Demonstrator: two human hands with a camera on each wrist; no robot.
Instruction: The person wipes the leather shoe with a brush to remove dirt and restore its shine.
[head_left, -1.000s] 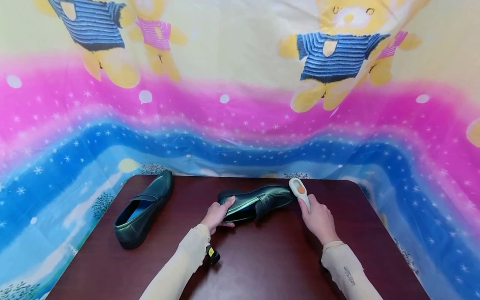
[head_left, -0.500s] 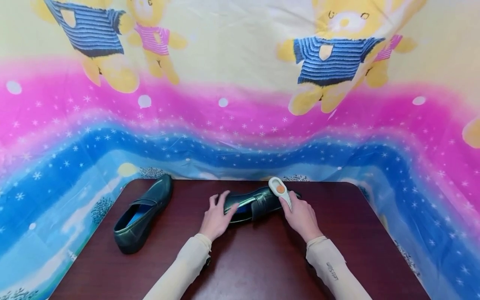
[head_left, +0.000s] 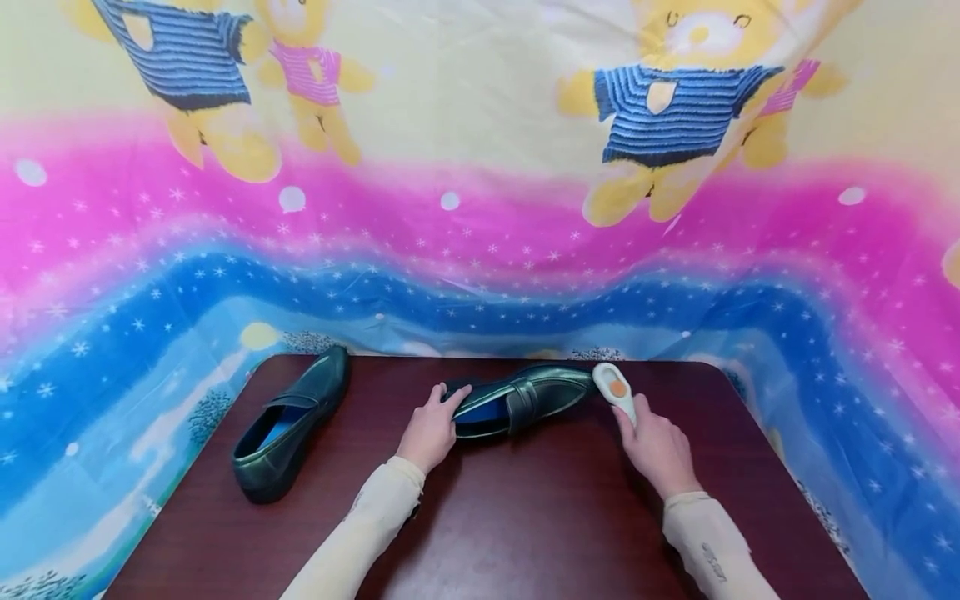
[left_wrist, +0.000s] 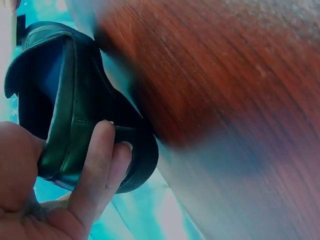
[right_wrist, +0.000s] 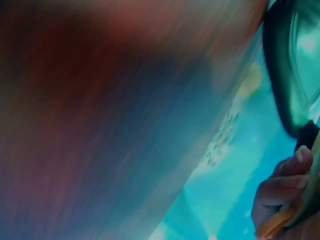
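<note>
A dark green-black loafer (head_left: pixel 555 395) lies across the back middle of the table, toe to the right, its blue insole showing. My left hand (head_left: pixel 429 429) grips its heel; in the left wrist view the thumb is at the opening and two fingers (left_wrist: pixel 95 167) lie along the outside of the heel. My right hand (head_left: pixel 662 454) holds a brush-like tool (head_left: pixel 606 380) by its white handle, which has an oval loop and an orange spot. In the right wrist view the tool's dark head (right_wrist: pixel 306 136) is right at the toe of the loafer (right_wrist: pixel 285 65).
A matching loafer (head_left: pixel 300 429) stands on the left of the dark red-brown table (head_left: pixel 510 517), toe pointing away. Behind the table's back edge hangs a printed cloth (head_left: pixel 465 258) with bears and snowflakes.
The tool went left over the loafer's front, then back right to the toe tip. My left hand loosened and shifted its hold at the heel. The other loafer has stayed put.
</note>
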